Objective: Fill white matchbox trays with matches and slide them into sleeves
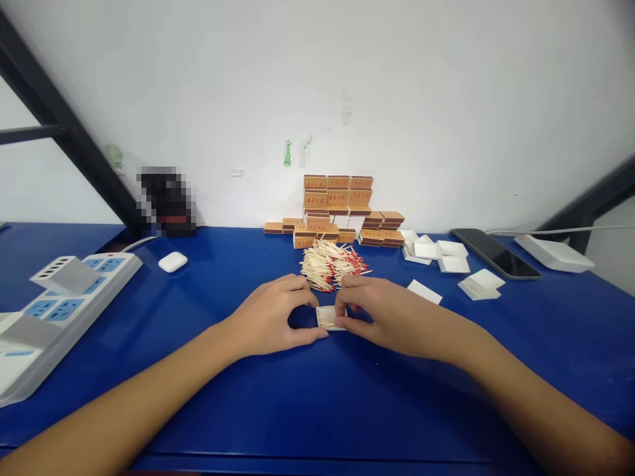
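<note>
A small white matchbox tray [325,315] lies on the blue table in front of me, with a few pale matchsticks [329,324] in it. My left hand [278,314] grips the tray's left end, thumb at the near side and fingers at the far side. Over the tray's right part, my right hand [380,314] is closed in a pinch, its fingertips down inside at the matchsticks' ends. Just beyond both hands sits a heap of red-tipped matches [327,264].
Stacked matchboxes [337,198] stand against the wall. To the right lie several white trays [481,284], a white card [424,291], a phone [493,252] and a white box [554,253]. On the left are a power strip [106,281] and a white earbud case [172,262].
</note>
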`<state>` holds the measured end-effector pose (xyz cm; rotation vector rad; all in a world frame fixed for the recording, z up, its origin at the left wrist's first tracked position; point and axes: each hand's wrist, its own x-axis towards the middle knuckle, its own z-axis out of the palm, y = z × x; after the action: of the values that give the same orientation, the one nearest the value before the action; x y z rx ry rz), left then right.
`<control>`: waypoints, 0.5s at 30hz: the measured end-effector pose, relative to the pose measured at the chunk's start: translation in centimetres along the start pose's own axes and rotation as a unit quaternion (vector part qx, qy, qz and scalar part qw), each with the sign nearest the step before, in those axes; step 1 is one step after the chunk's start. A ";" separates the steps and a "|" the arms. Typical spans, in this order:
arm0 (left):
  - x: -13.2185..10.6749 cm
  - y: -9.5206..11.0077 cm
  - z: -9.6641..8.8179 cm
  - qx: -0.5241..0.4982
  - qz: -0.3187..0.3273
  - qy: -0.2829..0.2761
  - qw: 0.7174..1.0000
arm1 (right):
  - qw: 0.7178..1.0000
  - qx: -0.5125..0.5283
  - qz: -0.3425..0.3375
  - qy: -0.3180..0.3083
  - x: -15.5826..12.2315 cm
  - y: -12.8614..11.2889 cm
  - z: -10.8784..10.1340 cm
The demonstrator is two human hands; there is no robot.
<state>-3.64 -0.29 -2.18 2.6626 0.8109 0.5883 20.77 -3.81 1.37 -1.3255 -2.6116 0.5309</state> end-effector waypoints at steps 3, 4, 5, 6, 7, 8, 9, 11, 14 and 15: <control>0.0 0.0 0.0 0.004 -0.001 0.001 1.000 | 1.000 0.007 0.008 -0.023 0.0 0.3 0.0; 0.0 0.0 0.1 0.004 0.000 0.001 1.000 | 1.000 0.007 0.007 -0.026 0.0 0.3 0.0; -0.1 0.0 0.1 0.004 0.000 0.000 1.000 | 1.000 0.007 0.007 -0.028 0.0 0.3 0.0; -0.1 -0.1 0.1 0.004 0.000 -0.002 1.000 | 1.000 0.006 0.006 -0.028 0.1 0.3 0.0; -0.1 -0.1 0.1 0.003 -0.001 -0.003 1.000 | 1.000 0.005 0.006 -0.027 0.1 0.2 0.0; -0.1 -0.1 0.1 0.003 -0.001 -0.004 1.000 | 1.000 0.002 0.006 -0.023 0.1 0.1 0.0; 0.0 0.0 0.1 0.003 -0.002 -0.005 1.000 | 1.000 0.000 0.007 -0.019 0.2 0.0 0.0; 0.0 0.0 0.0 0.004 -0.001 -0.004 1.000 | 1.000 -0.001 0.007 -0.008 0.3 -0.2 0.1; 0.0 0.1 0.0 0.005 -0.002 -0.003 1.000 | 1.000 -0.001 0.001 0.005 0.4 -0.1 0.0; 0.0 0.1 0.0 0.004 -0.002 -0.004 1.000 | 1.000 0.000 0.000 0.009 0.3 0.1 -0.1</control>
<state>-3.63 -0.40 -2.10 2.6681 0.8195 0.5743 20.69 -3.48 1.47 -1.3233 -2.5971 0.5159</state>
